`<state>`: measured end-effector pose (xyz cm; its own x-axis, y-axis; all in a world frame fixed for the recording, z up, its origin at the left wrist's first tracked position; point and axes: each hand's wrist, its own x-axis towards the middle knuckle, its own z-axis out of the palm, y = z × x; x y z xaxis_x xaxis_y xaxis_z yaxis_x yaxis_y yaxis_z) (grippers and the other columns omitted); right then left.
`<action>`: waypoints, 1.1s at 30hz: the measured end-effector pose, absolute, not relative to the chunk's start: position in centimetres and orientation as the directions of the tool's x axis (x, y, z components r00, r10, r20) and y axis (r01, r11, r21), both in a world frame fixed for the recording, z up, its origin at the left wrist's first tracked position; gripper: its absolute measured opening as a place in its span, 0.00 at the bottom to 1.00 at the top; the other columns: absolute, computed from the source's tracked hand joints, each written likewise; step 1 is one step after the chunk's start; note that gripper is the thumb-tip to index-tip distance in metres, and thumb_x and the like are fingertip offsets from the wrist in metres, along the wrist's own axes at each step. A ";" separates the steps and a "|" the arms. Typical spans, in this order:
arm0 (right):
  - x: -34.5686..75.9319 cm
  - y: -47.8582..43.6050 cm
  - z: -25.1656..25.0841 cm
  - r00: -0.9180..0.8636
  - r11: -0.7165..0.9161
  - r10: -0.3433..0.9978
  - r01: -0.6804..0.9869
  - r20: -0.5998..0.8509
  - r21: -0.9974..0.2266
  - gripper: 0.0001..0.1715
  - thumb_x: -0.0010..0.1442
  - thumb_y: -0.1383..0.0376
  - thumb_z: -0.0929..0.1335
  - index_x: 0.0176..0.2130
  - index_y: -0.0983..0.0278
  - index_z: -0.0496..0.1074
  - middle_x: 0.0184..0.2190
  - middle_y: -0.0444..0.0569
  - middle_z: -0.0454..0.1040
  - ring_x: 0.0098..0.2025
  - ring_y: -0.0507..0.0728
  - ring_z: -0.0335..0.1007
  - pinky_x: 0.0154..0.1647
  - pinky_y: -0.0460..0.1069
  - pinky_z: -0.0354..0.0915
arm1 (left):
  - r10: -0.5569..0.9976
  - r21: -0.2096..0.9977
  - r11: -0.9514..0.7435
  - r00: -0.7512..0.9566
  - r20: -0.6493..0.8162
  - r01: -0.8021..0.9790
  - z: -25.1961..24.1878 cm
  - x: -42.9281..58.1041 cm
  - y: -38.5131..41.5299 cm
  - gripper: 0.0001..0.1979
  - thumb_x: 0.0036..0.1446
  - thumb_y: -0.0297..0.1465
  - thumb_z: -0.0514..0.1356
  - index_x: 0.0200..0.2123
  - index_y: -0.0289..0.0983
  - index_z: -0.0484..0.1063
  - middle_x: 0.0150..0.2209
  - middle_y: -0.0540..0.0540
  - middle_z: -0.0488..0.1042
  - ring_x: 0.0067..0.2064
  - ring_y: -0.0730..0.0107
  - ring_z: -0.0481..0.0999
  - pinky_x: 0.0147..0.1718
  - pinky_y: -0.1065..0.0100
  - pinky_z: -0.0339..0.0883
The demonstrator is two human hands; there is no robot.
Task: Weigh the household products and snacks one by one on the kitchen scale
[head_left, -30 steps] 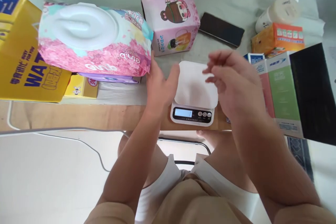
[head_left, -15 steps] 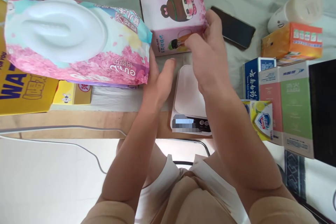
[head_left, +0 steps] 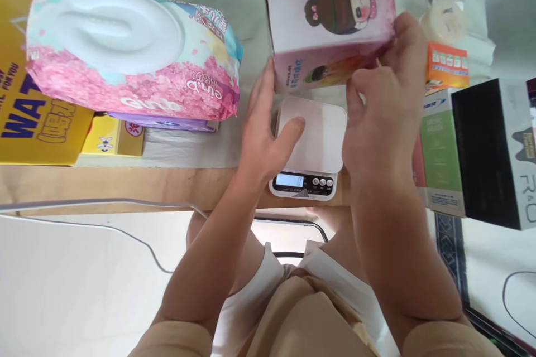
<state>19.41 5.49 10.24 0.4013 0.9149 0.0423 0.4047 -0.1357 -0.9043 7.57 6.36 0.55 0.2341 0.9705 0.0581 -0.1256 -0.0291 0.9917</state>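
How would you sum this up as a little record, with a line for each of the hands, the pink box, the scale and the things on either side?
Right hand: gripping the right side of the pink box
Left hand: open, fingertips by the box's left side, thumb over the white scale
Box position: beyond the scale; lifted or not, hard to tell
Scale: display lit, reading too small to trust
Left side: wipes pack, large yellow box
Right side: orange box, black box
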 end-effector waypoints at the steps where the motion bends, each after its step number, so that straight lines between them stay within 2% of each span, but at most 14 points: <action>1: 19.5 4.7 10.8 0.413 -0.104 0.909 0.362 0.060 -0.926 0.37 0.58 0.70 0.60 0.65 0.58 0.53 0.72 0.45 0.54 0.73 0.49 0.55 0.76 0.52 0.59 | 0.963 0.991 -0.064 0.255 0.093 -0.120 0.7 7.5 6.0 0.35 0.60 0.44 0.59 0.69 0.54 0.55 0.74 0.57 0.55 0.75 0.56 0.59 0.77 0.56 0.53; 3: 19.7 3.1 11.6 0.461 -0.041 0.882 0.279 0.097 -0.960 0.34 0.55 0.73 0.60 0.59 0.56 0.62 0.70 0.44 0.60 0.71 0.49 0.59 0.76 0.53 0.59 | 0.948 0.982 -0.147 0.266 0.173 -0.114 1.0 7.4 5.3 0.34 0.62 0.51 0.56 0.68 0.47 0.59 0.71 0.49 0.61 0.71 0.54 0.64 0.74 0.56 0.60; 5: 20.0 1.4 12.2 0.478 -0.050 0.874 0.262 0.085 -0.964 0.34 0.53 0.74 0.60 0.57 0.53 0.67 0.68 0.40 0.61 0.72 0.50 0.59 0.77 0.55 0.58 | 0.930 0.963 -0.237 0.254 0.264 -0.132 1.2 7.2 4.7 0.31 0.65 0.52 0.53 0.65 0.45 0.64 0.67 0.45 0.67 0.68 0.56 0.69 0.70 0.57 0.66; 8: 20.4 -1.3 12.4 0.464 -0.148 0.886 0.248 -0.017 -0.957 0.41 0.50 0.74 0.60 0.59 0.46 0.68 0.70 0.35 0.59 0.76 0.52 0.51 0.78 0.59 0.55 | 0.905 0.927 -0.339 0.215 0.368 -0.159 1.5 6.6 3.8 0.25 0.68 0.45 0.51 0.63 0.44 0.69 0.63 0.42 0.73 0.65 0.58 0.72 0.65 0.57 0.71; 10: 20.6 -2.9 12.2 0.470 -0.217 0.879 0.238 -0.084 -0.947 0.44 0.49 0.72 0.61 0.61 0.42 0.67 0.70 0.31 0.59 0.77 0.54 0.48 0.78 0.62 0.55 | 0.894 0.911 -0.385 0.184 0.408 -0.151 1.7 6.0 3.2 0.24 0.69 0.43 0.51 0.61 0.42 0.72 0.58 0.41 0.77 0.60 0.59 0.77 0.58 0.58 0.74; 14: 20.7 -5.6 11.3 0.487 -0.229 0.867 0.196 -0.108 -0.953 0.41 0.52 0.71 0.65 0.60 0.38 0.69 0.69 0.29 0.62 0.75 0.54 0.54 0.79 0.61 0.54 | 0.890 0.900 -0.421 0.139 0.434 -0.116 1.7 5.0 2.6 0.21 0.69 0.42 0.50 0.52 0.42 0.79 0.43 0.45 0.81 0.44 0.65 0.80 0.42 0.63 0.74; 18: 21.2 -7.5 10.9 0.433 -0.222 0.897 0.258 -0.093 -0.940 0.40 0.57 0.69 0.68 0.63 0.38 0.67 0.71 0.31 0.58 0.76 0.54 0.53 0.80 0.60 0.50 | 0.935 0.933 -0.323 0.100 0.341 -0.159 0.2 4.9 2.7 0.20 0.70 0.44 0.50 0.47 0.42 0.79 0.40 0.48 0.82 0.40 0.68 0.81 0.39 0.64 0.73; 21: 21.7 -8.4 11.5 0.460 -0.197 0.888 0.332 -0.025 -0.922 0.37 0.57 0.67 0.69 0.62 0.39 0.69 0.70 0.34 0.62 0.76 0.57 0.52 0.80 0.64 0.51 | 0.970 0.953 -0.235 0.024 0.244 -0.191 -0.9 5.1 3.0 0.21 0.69 0.48 0.52 0.45 0.42 0.79 0.36 0.49 0.81 0.38 0.68 0.80 0.37 0.64 0.70; 24: 22.0 -9.1 12.5 0.528 -0.179 0.847 0.386 0.057 -0.905 0.35 0.54 0.67 0.70 0.58 0.39 0.73 0.67 0.34 0.66 0.76 0.60 0.53 0.79 0.67 0.52 | 0.976 0.954 -0.218 -0.016 0.219 -0.207 -1.1 5.4 3.3 0.22 0.67 0.51 0.54 0.40 0.41 0.78 0.33 0.48 0.78 0.36 0.68 0.78 0.37 0.62 0.68; 28: 22.1 -9.8 13.5 0.566 -0.190 0.820 0.405 0.082 -0.894 0.33 0.52 0.67 0.71 0.55 0.40 0.76 0.65 0.35 0.69 0.74 0.61 0.57 0.80 0.67 0.53 | 0.982 0.958 -0.182 0.006 0.188 -0.221 -0.2 6.0 3.5 0.23 0.65 0.54 0.54 0.38 0.43 0.78 0.35 0.47 0.77 0.38 0.67 0.77 0.39 0.61 0.68; 33: 22.4 -10.4 14.2 0.537 -0.206 0.840 0.447 0.077 -0.870 0.34 0.54 0.66 0.72 0.57 0.40 0.74 0.66 0.34 0.67 0.73 0.60 0.59 0.80 0.65 0.52 | 0.998 0.950 -0.051 0.004 0.055 -0.307 -0.1 6.9 4.1 0.29 0.56 0.63 0.57 0.35 0.44 0.77 0.37 0.46 0.74 0.40 0.65 0.73 0.40 0.62 0.68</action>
